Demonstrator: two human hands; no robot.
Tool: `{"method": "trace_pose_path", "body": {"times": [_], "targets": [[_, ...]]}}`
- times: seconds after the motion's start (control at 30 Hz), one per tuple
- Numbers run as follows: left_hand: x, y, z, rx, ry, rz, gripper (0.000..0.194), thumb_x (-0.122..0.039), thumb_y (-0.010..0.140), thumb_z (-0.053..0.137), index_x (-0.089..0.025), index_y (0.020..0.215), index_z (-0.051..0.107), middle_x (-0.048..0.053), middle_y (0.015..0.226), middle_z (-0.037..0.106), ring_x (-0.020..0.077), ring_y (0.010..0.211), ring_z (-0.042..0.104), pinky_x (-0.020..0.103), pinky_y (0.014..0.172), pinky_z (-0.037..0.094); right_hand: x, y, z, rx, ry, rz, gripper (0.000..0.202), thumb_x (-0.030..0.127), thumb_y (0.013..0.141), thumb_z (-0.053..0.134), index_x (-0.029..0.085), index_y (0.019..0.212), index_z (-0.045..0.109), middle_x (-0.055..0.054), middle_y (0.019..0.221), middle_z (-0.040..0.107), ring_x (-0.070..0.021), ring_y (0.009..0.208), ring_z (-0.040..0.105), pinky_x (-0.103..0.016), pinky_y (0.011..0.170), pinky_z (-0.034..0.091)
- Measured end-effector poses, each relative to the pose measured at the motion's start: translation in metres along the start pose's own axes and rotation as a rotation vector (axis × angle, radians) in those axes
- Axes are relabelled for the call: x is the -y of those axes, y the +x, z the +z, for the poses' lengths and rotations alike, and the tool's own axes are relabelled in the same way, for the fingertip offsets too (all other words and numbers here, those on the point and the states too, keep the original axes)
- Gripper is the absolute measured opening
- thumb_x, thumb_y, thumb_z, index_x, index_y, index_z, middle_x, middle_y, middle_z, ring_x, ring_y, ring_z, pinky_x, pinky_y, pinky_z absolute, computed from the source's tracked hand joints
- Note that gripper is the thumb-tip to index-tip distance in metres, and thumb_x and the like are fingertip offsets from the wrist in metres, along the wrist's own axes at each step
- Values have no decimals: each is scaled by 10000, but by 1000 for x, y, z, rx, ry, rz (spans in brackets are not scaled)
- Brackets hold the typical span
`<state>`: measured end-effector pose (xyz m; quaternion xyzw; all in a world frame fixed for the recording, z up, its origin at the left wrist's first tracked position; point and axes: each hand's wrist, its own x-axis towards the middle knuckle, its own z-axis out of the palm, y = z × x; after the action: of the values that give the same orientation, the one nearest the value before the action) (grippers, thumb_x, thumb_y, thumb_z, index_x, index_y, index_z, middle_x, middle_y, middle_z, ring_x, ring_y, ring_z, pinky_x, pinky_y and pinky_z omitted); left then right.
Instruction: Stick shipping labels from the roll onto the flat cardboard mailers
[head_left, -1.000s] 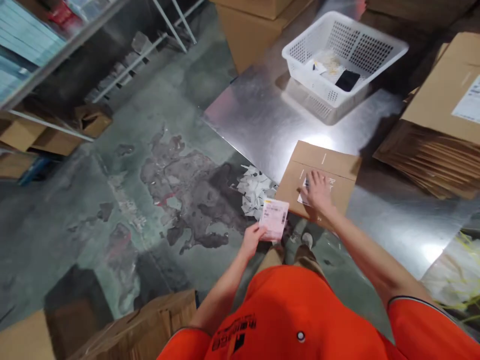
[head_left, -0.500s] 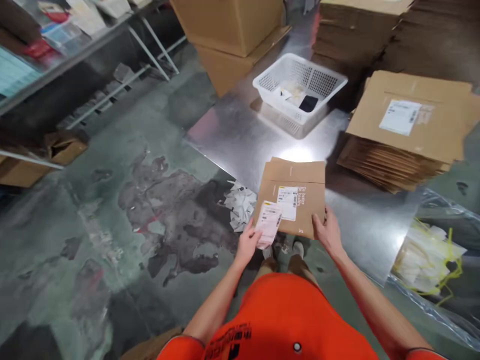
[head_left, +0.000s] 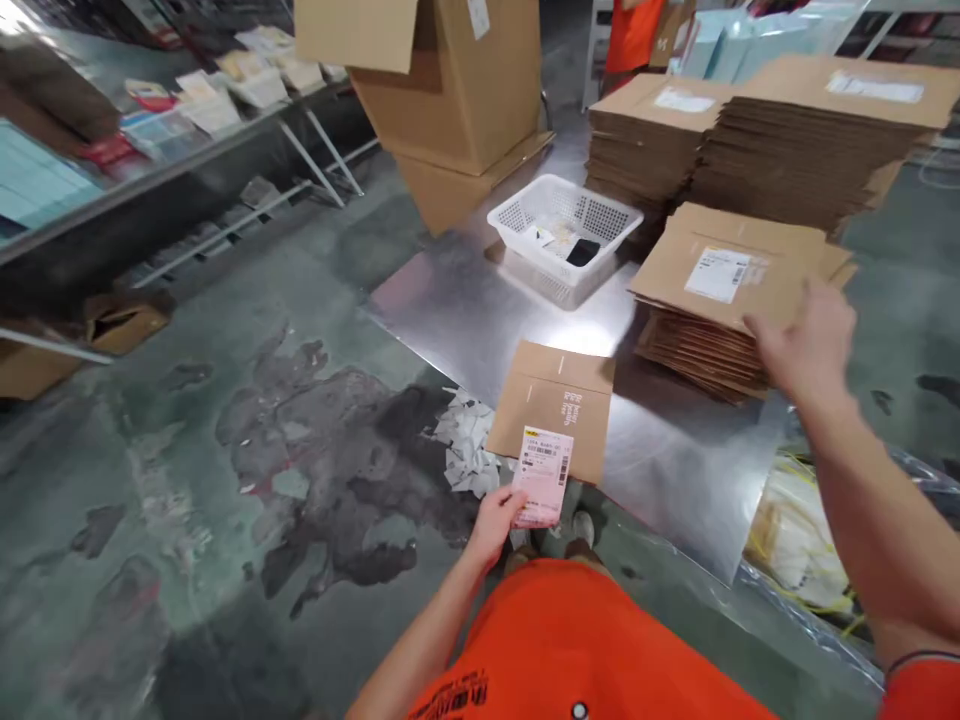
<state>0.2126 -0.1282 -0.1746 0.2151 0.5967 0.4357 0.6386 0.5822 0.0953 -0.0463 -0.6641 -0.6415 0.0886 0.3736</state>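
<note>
My left hand pinches a small sheaf of printed shipping labels over the near edge of a flat cardboard carton. That carton lies on the metal table with its white print facing up; the labels hide part of it. Over at the right, my right hand is at the near right side of a stack of flattened cartons, thumb apart from the fingers. It is blurred, and I cannot tell whether it touches the top carton. A white shipping label is on that top carton.
A white plastic basket with a black item stands on the metal table. Taller carton stacks rise behind, and a large box is at the back. Paper scraps lie below the table's left edge.
My right hand has left the front carton and moved right to the stack. A label showed beside the front carton's print before; now that spot is bare. My left hand still holds its labels.
</note>
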Motion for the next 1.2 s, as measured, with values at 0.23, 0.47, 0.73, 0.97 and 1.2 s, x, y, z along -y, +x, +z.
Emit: {"method": "trace_pose_path", "body": {"times": [0.23, 0.47, 0.73, 0.97, 1.2], "targets": [[-8, -2, -3, 55, 85, 40, 540, -410, 619, 791, -152, 1082, 689, 113, 1145, 691, 266, 1022, 635, 382, 893, 507, 100, -155, 129, 1120, 591, -25, 440, 566, 742, 617, 170, 931, 648, -35, 816, 680, -193, 747, 606, -307, 647, 490], [-39, 27, 6, -43, 240, 210, 221, -343, 658, 731, -147, 720, 650, 4, 697, 628, 141, 707, 568, 243, 668, 449, 96, -196, 156, 1086, 531, 9, 472, 605, 846, 479, 171, 786, 653, -23, 690, 643, -164, 647, 543, -269, 564, 388], [20, 57, -16, -90, 283, 11, 266, -361, 647, 745, -147, 599, 596, -38, 541, 544, 103, 543, 467, 229, 535, 366, 69, -159, 212, 789, 257, -156, 353, 481, 893, 432, 201, 792, 622, -75, 801, 659, -211, 760, 576, -338, 703, 439], [62, 71, -44, -134, 228, -132, 259, -289, 639, 766, -96, 803, 715, 70, 753, 720, 188, 700, 623, 292, 663, 489, 58, -102, 264, 558, -185, -263, 563, 533, 833, 561, 178, 1270, 562, -196, 1194, 597, -399, 1106, 492, -569, 934, 345], [83, -5, -106, -138, 230, -220, 298, -392, 576, 768, -104, 622, 706, 24, 561, 650, 165, 562, 570, 267, 559, 444, 93, -161, 287, 529, -216, -325, 633, 432, 959, 339, 34, 1451, 331, -240, 1498, 344, -374, 1404, 239, -566, 1126, 130]]}}
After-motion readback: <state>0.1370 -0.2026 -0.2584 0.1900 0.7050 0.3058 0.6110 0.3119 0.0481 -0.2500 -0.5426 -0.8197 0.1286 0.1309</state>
